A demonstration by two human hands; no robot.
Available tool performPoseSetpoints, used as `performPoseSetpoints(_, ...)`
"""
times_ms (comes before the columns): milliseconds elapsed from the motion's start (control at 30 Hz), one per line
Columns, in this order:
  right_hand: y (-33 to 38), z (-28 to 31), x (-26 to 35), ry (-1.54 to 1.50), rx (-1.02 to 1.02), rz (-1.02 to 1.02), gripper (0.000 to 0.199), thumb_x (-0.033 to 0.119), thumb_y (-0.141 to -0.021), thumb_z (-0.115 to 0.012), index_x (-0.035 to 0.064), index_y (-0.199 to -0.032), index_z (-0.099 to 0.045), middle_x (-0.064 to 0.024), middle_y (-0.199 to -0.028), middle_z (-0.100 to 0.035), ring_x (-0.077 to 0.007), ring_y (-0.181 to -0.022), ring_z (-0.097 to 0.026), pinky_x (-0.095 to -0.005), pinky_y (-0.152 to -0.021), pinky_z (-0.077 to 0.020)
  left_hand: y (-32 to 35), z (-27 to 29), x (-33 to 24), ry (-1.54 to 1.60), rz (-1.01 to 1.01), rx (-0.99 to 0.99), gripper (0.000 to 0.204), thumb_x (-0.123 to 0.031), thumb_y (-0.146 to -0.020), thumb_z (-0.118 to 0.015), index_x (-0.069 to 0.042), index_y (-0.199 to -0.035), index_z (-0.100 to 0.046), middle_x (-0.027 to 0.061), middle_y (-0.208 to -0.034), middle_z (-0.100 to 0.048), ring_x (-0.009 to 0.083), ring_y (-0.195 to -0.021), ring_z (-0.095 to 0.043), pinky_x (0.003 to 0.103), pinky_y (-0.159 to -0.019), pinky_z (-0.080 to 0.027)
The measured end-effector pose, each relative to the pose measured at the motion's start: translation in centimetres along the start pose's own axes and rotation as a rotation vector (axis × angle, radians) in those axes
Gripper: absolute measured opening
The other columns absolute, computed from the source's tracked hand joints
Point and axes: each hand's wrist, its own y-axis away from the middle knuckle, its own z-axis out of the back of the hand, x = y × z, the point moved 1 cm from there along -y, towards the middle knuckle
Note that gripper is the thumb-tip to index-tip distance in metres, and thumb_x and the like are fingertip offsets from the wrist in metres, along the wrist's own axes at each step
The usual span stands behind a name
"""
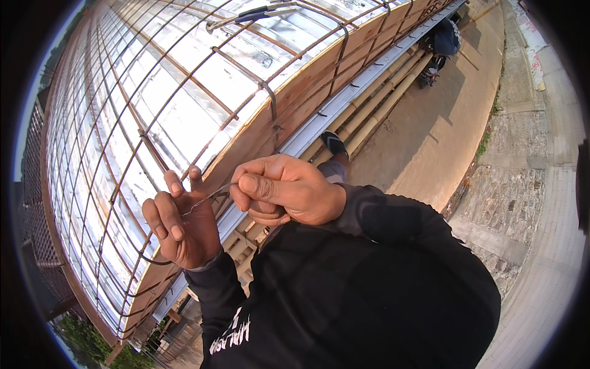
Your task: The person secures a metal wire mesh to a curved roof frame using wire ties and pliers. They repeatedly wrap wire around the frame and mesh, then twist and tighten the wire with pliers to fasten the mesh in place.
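My right hand (286,189) pinches a thin piece of tie wire (219,192) between thumb and forefinger, its other fingers curled under. From that pinch the wire runs left as a loop, then as a twisted strand. Its far end lies across the palm of my left hand (183,224). That hand is turned palm up, fingers apart and loosely bent, not closed on the wire. Both hands are just above the timber edge board (246,138) of a rebar grid (163,58). Pincers with dark handles (255,13) lie on the grid at the top.
Shiny metal sheeting (190,101) lies beneath the bars. Bent bar ends (270,101) hook over the edge board. Bamboo poles (384,92) run along below it, with a shoe (334,144) on them. Farther along is another person (445,38). A stone-faced slope (510,172) rises at right.
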Motion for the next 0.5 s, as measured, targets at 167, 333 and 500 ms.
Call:
performPoseSetpoints(167,-0.8,-2.3,-4.1,0.608,-0.139,-0.183,0.035,0.032,-0.108,-0.046,0.004,-0.09,-0.055,0.0019,-0.066,-0.045,-0.0085,-0.055,-0.04,-0.0252,-0.052,-0.0371,-0.9,-1.8,0.9,-0.175,0.036,0.179,0.03,-0.018,-0.095,-0.067,-0.022,-0.073,-0.046,-0.0088,-0.057,-0.044,0.0174,-0.095,-0.045,0.05,-0.108,-0.03)
performPoseSetpoints(333,0.7,-2.3,-2.4,-0.036,0.156,0.085,0.03,0.031,-0.107,-0.048,0.0077,-0.088,-0.055,0.0018,-0.065,-0.043,-0.0076,-0.058,-0.041,-0.0245,-0.051,-0.037,0.4,0.1,0.1,-0.13,0.076,0.099,0.031,-0.019,-0.096,-0.065,-0.024,-0.073,-0.044,-0.0104,-0.057,-0.041,0.0169,-0.093,-0.041,0.048,-0.106,-0.029)
performPoseSetpoints(500,0.0,0.1,-2.9,0.032,-0.222,-0.163,0.03,0.029,-0.106,-0.05,0.0069,-0.087,-0.057,0.0005,-0.067,-0.049,-0.0089,-0.062,-0.048,-0.0263,-0.055,-0.0415,0.3,-2.0,-0.1,-0.088,0.068,0.145,0.03,-0.022,-0.092,-0.069,-0.027,-0.072,-0.048,-0.013,-0.055,-0.042,0.0156,-0.092,-0.039,0.046,-0.105,-0.028)
